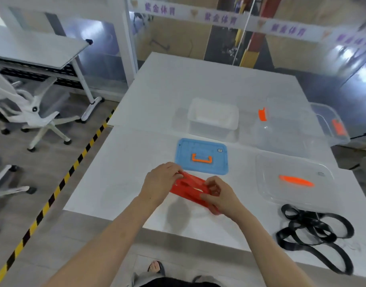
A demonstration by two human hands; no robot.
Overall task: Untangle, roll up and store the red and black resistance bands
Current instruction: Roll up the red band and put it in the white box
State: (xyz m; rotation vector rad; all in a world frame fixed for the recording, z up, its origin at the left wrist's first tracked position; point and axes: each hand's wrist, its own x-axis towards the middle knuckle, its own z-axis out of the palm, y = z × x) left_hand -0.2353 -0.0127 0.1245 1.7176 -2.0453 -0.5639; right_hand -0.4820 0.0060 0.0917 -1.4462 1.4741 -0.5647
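The red resistance band is folded into several flat layers just above the white table, near its front edge. My left hand grips its left end, fingers curled over the top. My right hand pinches its right end, where the band bends under the palm. The black resistance band lies in a tangled heap of loops at the table's front right, away from both hands.
A blue lid with an orange handle lies behind the hands. A small clear box stands beyond it. At right are a clear lid and a large clear bin. Office chairs stand left of the table.
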